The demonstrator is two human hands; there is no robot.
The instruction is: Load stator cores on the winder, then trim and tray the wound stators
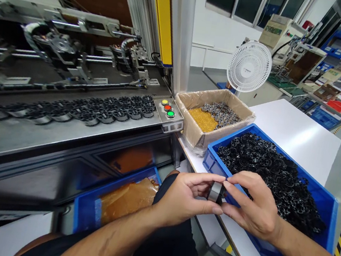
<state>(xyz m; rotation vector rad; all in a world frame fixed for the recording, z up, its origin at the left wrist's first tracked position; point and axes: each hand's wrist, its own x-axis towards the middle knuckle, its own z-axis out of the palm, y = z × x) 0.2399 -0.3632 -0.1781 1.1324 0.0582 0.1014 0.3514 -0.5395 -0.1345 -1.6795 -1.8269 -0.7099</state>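
My left hand [186,196] and my right hand [253,204] meet in front of me, both pinching one small round metal-and-black ring part [216,191] between thumbs and fingers. Just right of the hands stands a blue bin [330,203] heaped with black ring parts [274,175]. A row of the same black rings [96,110] lies along the steel machine shelf [28,136] to the left.
A cardboard box [195,134] holds metal rings and yellow pieces. A button panel [167,108] with yellow, red and green buttons sits on the machine. A blue crate [88,207] with an amber bag is on the floor. A white fan [249,67] stands behind the white table [300,134].
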